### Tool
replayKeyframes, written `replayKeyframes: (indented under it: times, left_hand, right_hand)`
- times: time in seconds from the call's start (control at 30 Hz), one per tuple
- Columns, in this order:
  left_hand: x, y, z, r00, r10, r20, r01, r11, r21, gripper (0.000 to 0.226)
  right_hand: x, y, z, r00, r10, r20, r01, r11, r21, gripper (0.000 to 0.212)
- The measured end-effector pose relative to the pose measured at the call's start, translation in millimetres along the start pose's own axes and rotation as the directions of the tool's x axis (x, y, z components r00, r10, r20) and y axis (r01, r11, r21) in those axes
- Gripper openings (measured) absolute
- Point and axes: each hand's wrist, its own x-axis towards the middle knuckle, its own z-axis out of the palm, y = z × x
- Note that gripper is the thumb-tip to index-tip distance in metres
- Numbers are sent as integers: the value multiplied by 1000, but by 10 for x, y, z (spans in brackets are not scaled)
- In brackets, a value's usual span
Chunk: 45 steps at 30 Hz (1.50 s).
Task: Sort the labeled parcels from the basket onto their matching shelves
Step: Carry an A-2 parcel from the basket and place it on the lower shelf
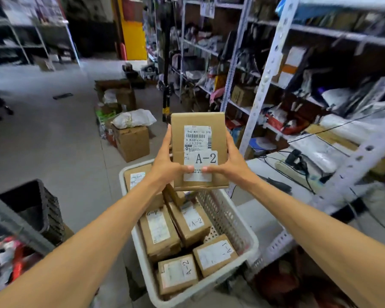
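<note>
I hold a brown cardboard parcel (199,121) upright above the basket, its white label reading A-2 facing me. My left hand (165,161) grips its left edge and my right hand (231,162) grips its right edge, thumbs pressed on the label's lower part. Below stands a white perforated basket (233,221) holding several more brown parcels, among them one marked A-2 (193,221), another A-2 (178,273) and one marked A-1 (216,254).
White metal shelving (265,85) crowded with packages runs along the right. Cardboard boxes (131,141) and bags are piled on the grey floor ahead. A black crate (45,210) stands at the left. A scanner and cables (298,158) lie on a low shelf at right.
</note>
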Motion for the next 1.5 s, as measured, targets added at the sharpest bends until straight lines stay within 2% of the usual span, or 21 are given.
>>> replayKeyframes:
  times: [0.23, 0.3, 0.43, 0.57, 0.83, 1.0, 1.1, 1.2, 1.27, 1.37, 1.4, 1.43, 1.47, 1.5]
  left_hand:
    - [-646, 164, 447, 997, 51, 50, -52, 999, 9, 123]
    - [-925, 126, 631, 997, 28, 71, -28, 1000, -10, 122]
    - [-1493, 27, 981, 992, -15, 129, 15, 1000, 1, 121]
    - [-1916, -24, 1283, 977, -73, 203, 76, 997, -10, 122]
    - [-2335, 201, 2116, 917, -25, 398, 29, 1000, -6, 123]
    - [-2410, 473, 2884, 841, 28, 540, -21, 1000, -19, 123]
    - [-2468, 715, 3475, 752, 78, 654, -65, 997, -44, 121]
    - [-2557, 980, 4059, 613, 114, 782, -60, 993, -98, 118]
    - [-2667, 1175, 4428, 481, 156, 863, -26, 986, -164, 116]
    - [-2923, 1489, 5027, 230, 228, 946, 4, 972, -235, 112]
    - [-3022, 1589, 5200, 157, 252, 955, 13, 966, -257, 114]
    - [-3209, 1718, 5422, 59, 276, 959, 29, 960, -278, 117]
    - [-3361, 1821, 5574, -2, 288, 958, 34, 957, -287, 119]
    - [-3446, 1878, 5659, -23, 297, 955, 40, 954, -296, 118]
  right_hand:
    - [-909, -57, -292, 997, -34, -68, 31, 998, -50, 126]
    - [-1286, 25, -367, 996, -18, -85, 13, 998, -60, 124]
    - [-2018, 146, -499, 991, 56, -118, -66, 995, -78, 133]
    - [-2659, 230, -622, 977, 113, -183, -126, 990, -61, 128]
    - [-3686, 199, -1187, 903, 200, -379, -231, 972, -36, 128]
    - [-4254, 113, -1716, 811, 218, -543, -283, 958, -38, 126]
    - [-4642, 81, -2075, 695, 226, -683, -312, 950, -2, 128]
    - [-5067, 10, -2409, 554, 222, -803, -346, 938, 20, 126]
    - [-5389, -75, -2586, 447, 221, -867, -381, 924, 38, 125]
    - [-5888, -305, -2782, 259, 204, -944, -438, 896, 73, 120]
    - [-6035, -372, -2813, 184, 196, -963, -447, 889, 96, 116]
    - [-6260, -467, -2838, 78, 160, -984, -461, 881, 107, 112]
    - [-6425, -560, -2850, 11, 127, -992, -480, 871, 106, 109]
    - [-6505, -646, -2852, -15, 114, -993, -502, 858, 106, 109]
